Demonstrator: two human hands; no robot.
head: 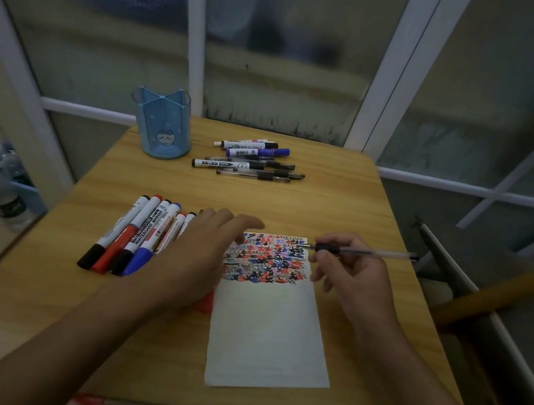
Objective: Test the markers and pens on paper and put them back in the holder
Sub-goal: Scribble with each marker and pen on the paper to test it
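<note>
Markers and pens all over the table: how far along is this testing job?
Plenty of testing looks done: the paper's top is crowded with red, blue and black scribbles. In hand now: the right hand holds a pen with its tip at the paper's upper edge, while the left hand rests beside it. Putting back is all left: the blue holder looks empty, with two groups lying on the table.

A square light-wood table [346, 197] is filling the middle of the frame. A translucent blue plastic pen holder [163, 122] is standing at its upper left. Just right of it, a loose cluster of mixed pens and markers [251, 161] is lying. A row of capped whiteboard markers [131, 234] is lying at centre left, beside the left hand [199, 254]. A white sheet of scribbled paper [268, 324] is lying lower centre, with the right hand [348, 273] at its upper right corner, holding a clear ballpoint pen [362, 252].
</note>
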